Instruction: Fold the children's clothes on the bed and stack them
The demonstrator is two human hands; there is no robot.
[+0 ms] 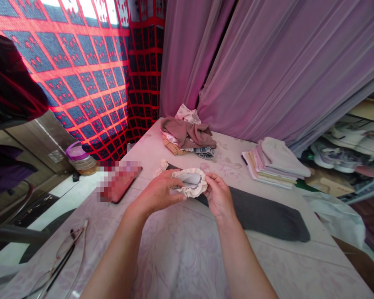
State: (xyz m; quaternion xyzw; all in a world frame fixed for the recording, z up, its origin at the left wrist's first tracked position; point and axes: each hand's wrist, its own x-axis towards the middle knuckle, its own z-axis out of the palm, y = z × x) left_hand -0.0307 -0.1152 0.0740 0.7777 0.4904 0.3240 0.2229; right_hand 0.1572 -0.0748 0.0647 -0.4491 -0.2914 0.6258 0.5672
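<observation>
Both hands hold a cream ruffled cuff, apparently of a sock (195,192), stretched into an oval opening with a pale inside. My left hand (160,191) grips its left side, thumb and fingers at the rim. On the right side, my right hand (220,194) pinches the ruffle between thumb and fingertips. Beneath the hands a long dark grey sock (268,214) lies flat across the table, its rounded end toward the right. Another cream ruffle (162,167) shows beyond my left hand, at the grey piece's far end. What hangs below the held cuff is hidden.
On the table (180,257) lie a red phone-like object (121,187), partly pixelated, and eyeglasses (65,253) at front left. A heap of clothes (187,133) sits at the back, a folded stack (271,162) at the right. Shelves with shoes (336,153) stand beyond; curtains (268,70) hang behind.
</observation>
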